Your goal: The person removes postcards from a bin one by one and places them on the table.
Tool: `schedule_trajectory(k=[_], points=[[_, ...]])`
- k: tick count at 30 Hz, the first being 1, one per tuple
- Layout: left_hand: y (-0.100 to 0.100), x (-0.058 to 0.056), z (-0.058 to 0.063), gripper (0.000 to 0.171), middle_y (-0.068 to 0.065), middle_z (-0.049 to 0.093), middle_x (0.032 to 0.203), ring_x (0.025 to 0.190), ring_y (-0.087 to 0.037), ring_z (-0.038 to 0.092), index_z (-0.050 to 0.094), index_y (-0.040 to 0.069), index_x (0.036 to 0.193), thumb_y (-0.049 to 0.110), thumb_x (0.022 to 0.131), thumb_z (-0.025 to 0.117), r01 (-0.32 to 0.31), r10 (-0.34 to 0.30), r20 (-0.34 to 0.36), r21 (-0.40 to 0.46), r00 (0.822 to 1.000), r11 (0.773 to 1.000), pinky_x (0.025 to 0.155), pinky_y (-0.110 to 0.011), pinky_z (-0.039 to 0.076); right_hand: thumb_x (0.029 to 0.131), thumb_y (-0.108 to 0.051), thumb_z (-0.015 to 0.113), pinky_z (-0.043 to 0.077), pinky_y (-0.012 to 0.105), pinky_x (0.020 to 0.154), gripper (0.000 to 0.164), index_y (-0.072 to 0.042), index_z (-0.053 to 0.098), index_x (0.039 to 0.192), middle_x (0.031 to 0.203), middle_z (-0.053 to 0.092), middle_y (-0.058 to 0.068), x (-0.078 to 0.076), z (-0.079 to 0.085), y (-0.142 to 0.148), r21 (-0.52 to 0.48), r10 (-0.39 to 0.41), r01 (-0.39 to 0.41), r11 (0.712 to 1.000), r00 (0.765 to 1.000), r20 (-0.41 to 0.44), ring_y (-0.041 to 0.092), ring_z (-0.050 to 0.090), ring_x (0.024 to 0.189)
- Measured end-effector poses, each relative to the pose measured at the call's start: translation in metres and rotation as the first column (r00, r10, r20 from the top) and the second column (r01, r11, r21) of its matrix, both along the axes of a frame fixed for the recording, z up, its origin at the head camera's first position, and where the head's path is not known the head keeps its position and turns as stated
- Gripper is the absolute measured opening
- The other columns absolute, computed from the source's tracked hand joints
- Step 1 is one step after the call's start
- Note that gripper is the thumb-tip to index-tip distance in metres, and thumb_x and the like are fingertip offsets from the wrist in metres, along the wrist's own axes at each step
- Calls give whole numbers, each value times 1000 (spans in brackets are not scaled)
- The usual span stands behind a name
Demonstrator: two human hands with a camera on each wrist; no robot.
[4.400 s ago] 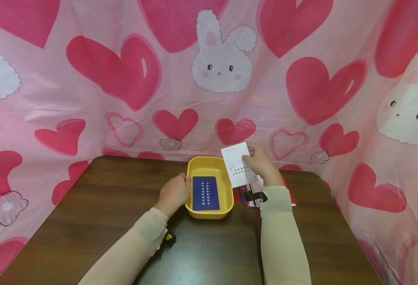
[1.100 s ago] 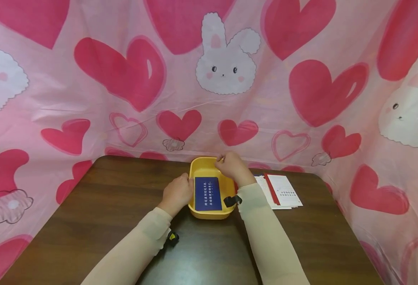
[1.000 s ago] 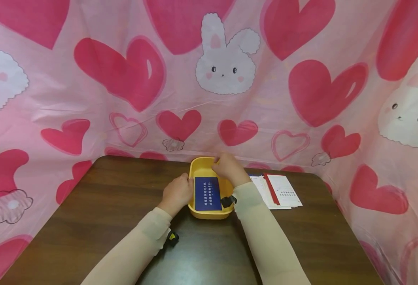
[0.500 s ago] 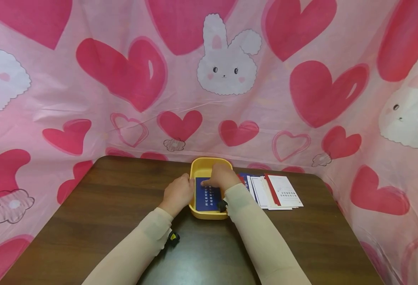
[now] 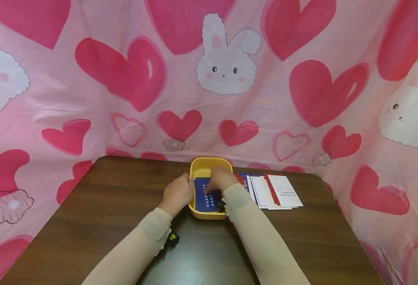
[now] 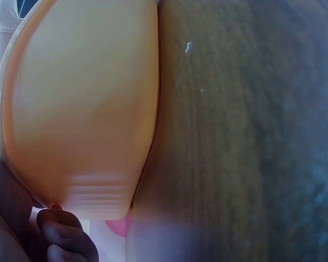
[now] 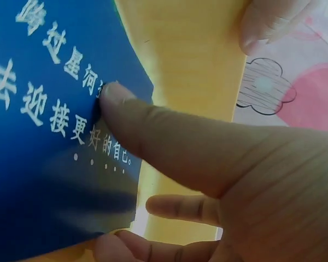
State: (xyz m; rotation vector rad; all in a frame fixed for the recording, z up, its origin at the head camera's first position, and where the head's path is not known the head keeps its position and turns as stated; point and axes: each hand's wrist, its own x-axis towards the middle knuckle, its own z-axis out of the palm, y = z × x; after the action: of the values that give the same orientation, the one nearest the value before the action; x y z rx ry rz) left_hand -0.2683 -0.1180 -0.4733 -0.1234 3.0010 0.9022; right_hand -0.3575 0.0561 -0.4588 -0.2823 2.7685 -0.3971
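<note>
A yellow plastic basin (image 5: 209,216) stands near the back of the table, with a blue card (image 5: 201,200) printed with white characters inside it. My left hand (image 5: 178,192) grips the basin's left rim; in the left wrist view its fingers curl at the edge of the basin wall (image 6: 82,109). Reaching in from the right, my right hand (image 5: 224,178) covers part of the card. The right wrist view has the thumb (image 7: 153,128) on the face of the blue card (image 7: 44,180) and fingers at its edge, pinching it. Whether more cards lie underneath is hidden.
Right of the basin lies a fanned row of cards (image 5: 283,190) in white, red and blue, overlapping on the brown wooden table (image 5: 130,190). A pink curtain (image 5: 180,95) with hearts and rabbits hangs behind and beside the table.
A white card held by my right hand earlier now lies on the fanned row. That hand has moved left and down into the basin onto the blue card. My left hand keeps its hold.
</note>
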Motion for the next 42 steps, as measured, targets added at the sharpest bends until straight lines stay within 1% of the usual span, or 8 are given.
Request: schedule_trajectory(k=[3, 7, 12, 18, 23, 28, 33, 42], points=[[1, 0, 0, 42, -13, 75, 101, 87, -30, 70, 70, 3, 132, 36, 119, 49, 0, 0, -5, -4, 1000, 1000, 79, -50, 61, 75, -29, 109, 67, 52, 101, 77, -3, 67, 134, 116, 79, 13, 1, 1, 4, -32, -2, 2, 999, 1000, -2, 29, 78, 98], [3, 0, 2, 42, -12, 73, 97, 84, -30, 69, 70, 3, 132, 36, 120, 49, 6, -6, -4, -3, 1000, 1000, 76, -48, 59, 81, -17, 104, 69, 55, 96, 65, -2, 68, 133, 116, 79, 14, 14, 19, 11, -143, -31, 25, 989, 999, -37, 31, 79, 101], [5, -1, 4, 41, -12, 72, 95, 83, -30, 68, 70, 3, 131, 36, 120, 49, 11, -12, -10, -9, 1000, 1000, 75, -49, 58, 89, -14, 96, 65, 59, 107, 68, -7, 65, 149, 136, 76, 16, 22, 41, 22, -234, -57, 32, 972, 993, -101, 36, 75, 119], [7, -1, 5, 40, -10, 69, 90, 80, -29, 67, 70, 4, 127, 37, 120, 48, 12, -12, -8, -11, 1000, 1000, 72, -47, 56, 100, -16, 88, 64, 65, 106, 74, -18, 52, 165, 153, 66, 19, 23, 61, 44, -369, -131, 112, 923, 991, -27, 42, 72, 130], [6, -1, 5, 41, -10, 68, 89, 79, -28, 66, 69, 3, 129, 37, 120, 48, 17, -17, 6, 1, 1000, 1000, 71, -44, 55, 101, -17, 87, 67, 59, 103, 78, -14, 49, 169, 152, 68, 20, 25, 74, 66, -449, -145, 111, 887, 989, -41, 39, 74, 125], [3, 0, 3, 44, -10, 67, 90, 80, -28, 65, 68, 3, 134, 39, 120, 48, 4, -4, 33, 16, 999, 1000, 71, -42, 55, 104, -13, 82, 71, 52, 89, 65, -3, 51, 161, 138, 77, 24, 28, 87, 92, -533, -112, 71, 843, 993, -46, 37, 82, 109], [-2, 0, 3, 46, -10, 67, 91, 78, -26, 65, 66, 2, 140, 40, 121, 48, -6, 5, 46, 31, 999, 999, 69, -39, 54, 111, -15, 72, 72, 54, 82, 59, -5, 49, 164, 137, 76, 28, 27, 94, 122, -513, -155, 90, 853, 984, -84, 39, 83, 103], [-1, 0, 1, 45, -9, 66, 89, 77, -26, 64, 67, 3, 137, 40, 120, 48, 4, -6, 35, 33, 999, 999, 69, -40, 53, 115, -15, 61, 58, 76, 108, 69, -15, 34, 178, 165, 56, 31, 26, 90, 163, -469, -262, 201, 860, 963, -67, 53, 68, 134]])
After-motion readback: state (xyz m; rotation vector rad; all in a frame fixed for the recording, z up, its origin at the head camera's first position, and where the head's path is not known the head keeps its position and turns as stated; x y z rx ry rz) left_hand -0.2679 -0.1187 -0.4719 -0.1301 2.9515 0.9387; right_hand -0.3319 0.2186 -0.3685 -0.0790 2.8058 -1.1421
